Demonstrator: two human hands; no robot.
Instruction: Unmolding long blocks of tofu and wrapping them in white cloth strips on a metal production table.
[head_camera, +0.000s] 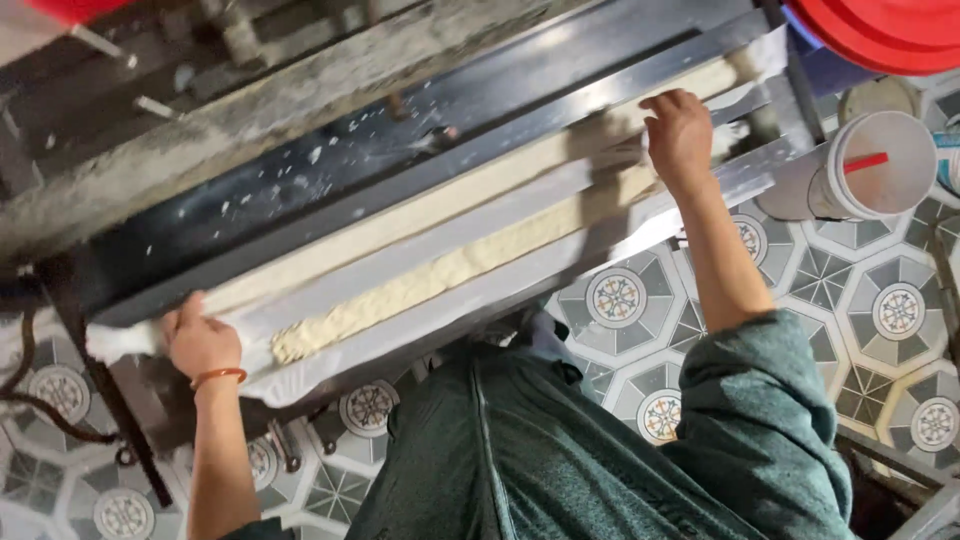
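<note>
A pale cream strip of crumbly filling (440, 275) is lying on a translucent white sheet (520, 290), which is covering a dark steel-grey trough (330, 185) speckled with white flecks. The left hand (200, 340) is wearing a thin orange-red bangle (218, 376). A teal-green jacket (560, 450) is showing below. The floor tiles (880, 300) are showing grey-green hexagons with white and blue rosettes. A red tub (880, 30) is glowing above a white bucket (880, 165) bearing a red bar.

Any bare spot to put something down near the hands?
Free: dark metal ledge behind the long white cloth-lined trough, and patterned tile floor beside the white bucket. Crowded: trough, pale crumbly filling between left hand and right hand.
</note>
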